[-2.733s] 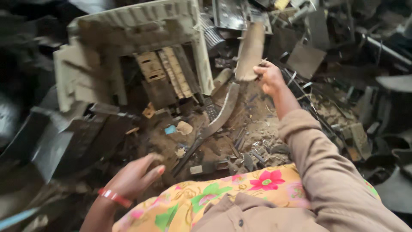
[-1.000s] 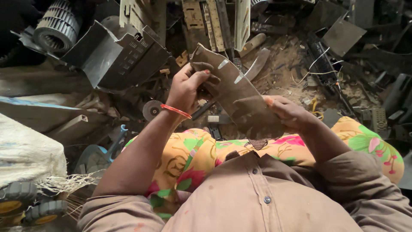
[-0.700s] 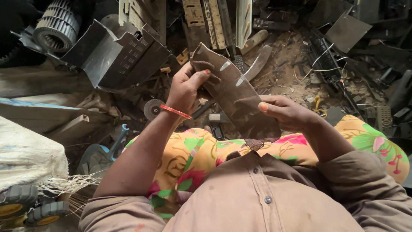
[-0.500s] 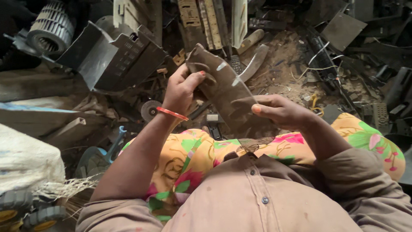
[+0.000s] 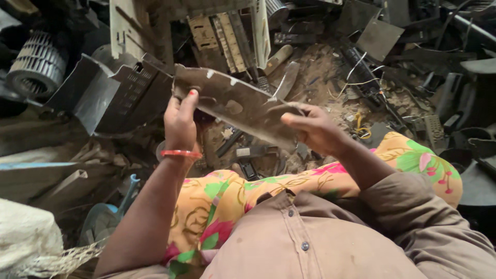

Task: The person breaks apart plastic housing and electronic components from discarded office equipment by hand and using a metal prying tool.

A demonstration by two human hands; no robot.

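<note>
Above scrap, panel (image 5: 237, 106) slanting down-right

My left hand (image 5: 181, 124) covers the near end of the flat dark panel (image 5: 237, 106), and my right hand (image 5: 315, 132) hides its far lower corner. The ribbed grey cylinder (image 5: 36, 64) runs off the left edge. The white sack (image 5: 23, 245) is cut by the bottom left corner. Small bits in the dirt (image 5: 330, 82) are too tiny to identify.
</note>
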